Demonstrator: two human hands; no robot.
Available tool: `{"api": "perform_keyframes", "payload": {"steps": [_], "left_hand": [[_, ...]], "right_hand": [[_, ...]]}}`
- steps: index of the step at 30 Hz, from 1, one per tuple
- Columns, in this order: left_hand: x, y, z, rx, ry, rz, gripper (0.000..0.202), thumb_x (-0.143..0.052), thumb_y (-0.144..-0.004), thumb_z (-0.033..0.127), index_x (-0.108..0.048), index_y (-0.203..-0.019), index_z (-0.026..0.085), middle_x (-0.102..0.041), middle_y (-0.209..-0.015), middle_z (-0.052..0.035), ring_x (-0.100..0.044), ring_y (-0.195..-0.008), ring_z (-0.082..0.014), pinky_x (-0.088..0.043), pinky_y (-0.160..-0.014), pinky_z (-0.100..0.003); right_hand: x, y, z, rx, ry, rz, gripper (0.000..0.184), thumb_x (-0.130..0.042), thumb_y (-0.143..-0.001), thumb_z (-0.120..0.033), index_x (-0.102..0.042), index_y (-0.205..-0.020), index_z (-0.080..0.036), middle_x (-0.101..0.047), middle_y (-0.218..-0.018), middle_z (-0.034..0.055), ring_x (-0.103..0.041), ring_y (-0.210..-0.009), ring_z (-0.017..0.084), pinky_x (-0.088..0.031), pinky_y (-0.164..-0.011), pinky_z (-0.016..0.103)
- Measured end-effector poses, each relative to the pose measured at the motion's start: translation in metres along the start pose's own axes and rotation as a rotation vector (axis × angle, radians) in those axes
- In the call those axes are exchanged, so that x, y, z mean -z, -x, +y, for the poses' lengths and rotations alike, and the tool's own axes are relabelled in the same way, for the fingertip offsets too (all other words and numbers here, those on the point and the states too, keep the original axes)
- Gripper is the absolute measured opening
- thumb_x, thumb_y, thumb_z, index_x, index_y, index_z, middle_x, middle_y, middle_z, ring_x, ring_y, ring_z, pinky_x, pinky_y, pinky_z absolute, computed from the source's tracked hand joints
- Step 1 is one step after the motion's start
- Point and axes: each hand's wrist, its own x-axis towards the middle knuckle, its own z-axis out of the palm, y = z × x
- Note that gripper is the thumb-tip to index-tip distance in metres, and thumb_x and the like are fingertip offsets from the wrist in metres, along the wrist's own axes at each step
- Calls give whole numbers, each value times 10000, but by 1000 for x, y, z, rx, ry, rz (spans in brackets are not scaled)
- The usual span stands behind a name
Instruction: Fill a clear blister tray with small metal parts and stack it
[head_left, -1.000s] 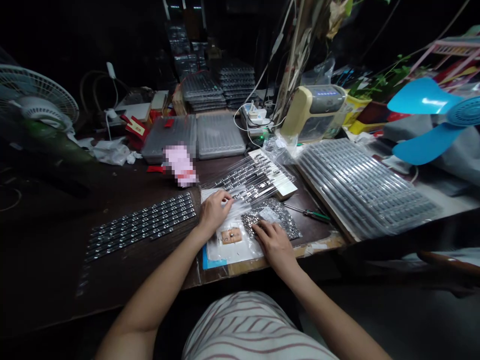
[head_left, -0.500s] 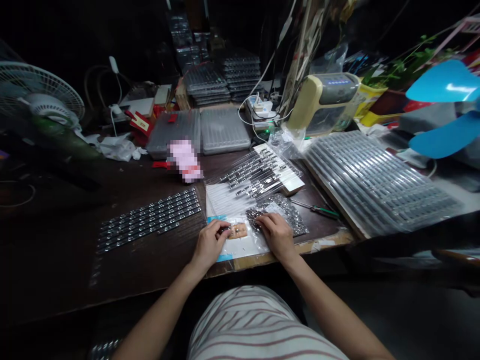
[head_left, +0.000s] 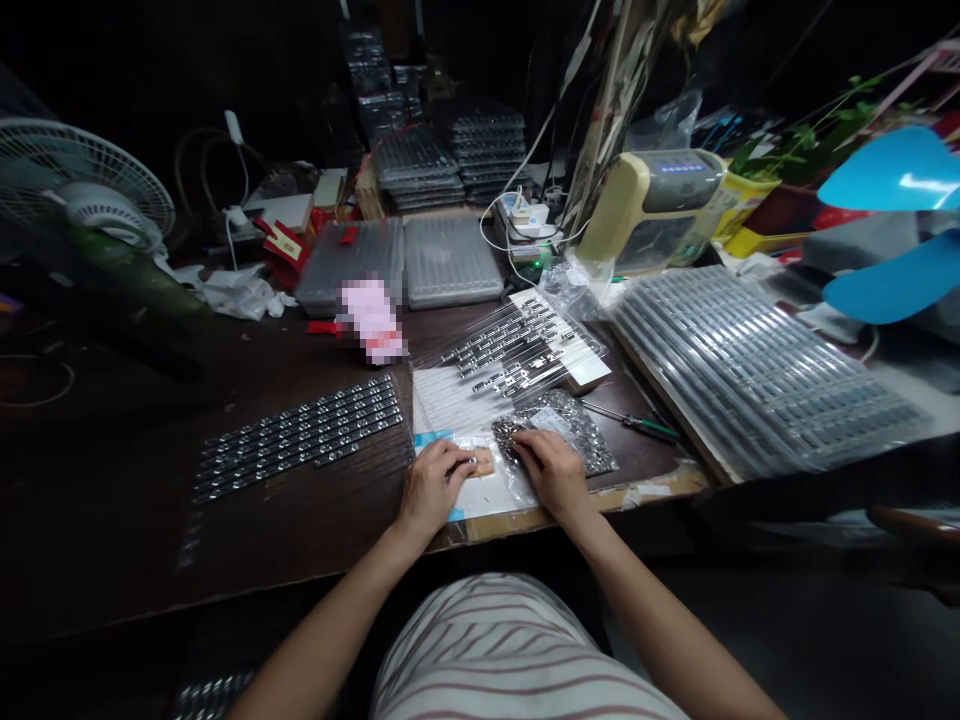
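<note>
My left hand (head_left: 433,490) sits at the near edge of a white sheet (head_left: 450,400), its fingertips pinched at a small tan pad (head_left: 484,461) and apparently on a small metal part. My right hand (head_left: 551,475) rests on a clear bag of small metal parts (head_left: 555,425), with fingers at its near edge. Behind them lies a plastic-wrapped bundle of metal strips (head_left: 517,350). Rows of LED strips (head_left: 300,435) lie on the dark wooden table (head_left: 187,540) left of my hands. The pad is partly hidden by my left fingers.
A green-handled screwdriver (head_left: 645,425) lies right of the bag. A large plastic-wrapped stack of strips (head_left: 757,370) fills the right side. Clear cases (head_left: 450,262), stacked trays (head_left: 420,170), a beige machine (head_left: 652,210) and a white fan (head_left: 82,170) stand beyond.
My left hand has moved from the strips on the white sheet down to the tan pad. My right hand stays on the bag. The view has shifted slightly.
</note>
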Motion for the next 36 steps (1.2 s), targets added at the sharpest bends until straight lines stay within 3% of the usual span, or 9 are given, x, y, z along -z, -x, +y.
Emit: {"api": "perform_keyframes", "payload": {"steps": [13, 19, 24, 29, 33, 36], "left_hand": [[1, -1, 2, -6, -3, -21, 115, -594, -843, 219, -701, -882, 201, -638, -832, -44, -607, -803, -166, -486, -739, -287], [1, -2, -5, 84, 153, 107, 101, -596, -840, 229, -687, -865, 194, -642, -864, -40, -612, -784, -146, -482, -659, -242], [0, -2, -7, 103, 166, 113, 111, -594, -842, 239, -688, -878, 191, -638, -868, -40, -609, -775, -140, -471, -613, -223], [1, -2, -5, 121, 169, 110, 106, -596, -836, 223, -687, -875, 185, -633, -862, -40, -601, -756, -135, -462, -592, -215], [5, -4, -3, 167, 198, 91, 107, -595, -828, 200, -695, -865, 186, -640, -864, -37, -589, -701, -121, -446, -546, -206], [8, -9, 0, 166, 218, 61, 104, -604, -826, 198, -699, -866, 188, -644, -869, -36, -597, -728, -127, -454, -563, -209]], "right_hand": [[-3, 0, -8, -3, 6, -19, 142, -526, -905, -257, -663, -912, -218, -694, -836, 33, -627, -796, 162, -481, -737, 296], [-20, -8, -30, 6, 48, -117, 120, -634, -846, -339, -693, -808, -241, -696, -831, 15, -575, -780, 156, -378, -725, 310], [-27, -12, -36, 50, 111, -177, 107, -634, -847, -329, -720, -895, -288, -668, -894, 24, -514, -833, 171, -334, -726, 323], [-20, -11, -35, 78, 190, -196, 162, -608, -863, -324, -698, -997, -312, -656, -981, 32, -501, -900, 197, -337, -755, 341], [-4, -5, -19, 125, 342, -205, 335, -546, -893, -236, -574, -1225, -270, -594, -1227, 52, -461, -1087, 250, -346, -859, 377], [5, 0, -2, 165, 371, -249, 301, -514, -903, -185, -590, -1186, -251, -606, -1192, 61, -491, -1047, 227, -381, -847, 350]]}}
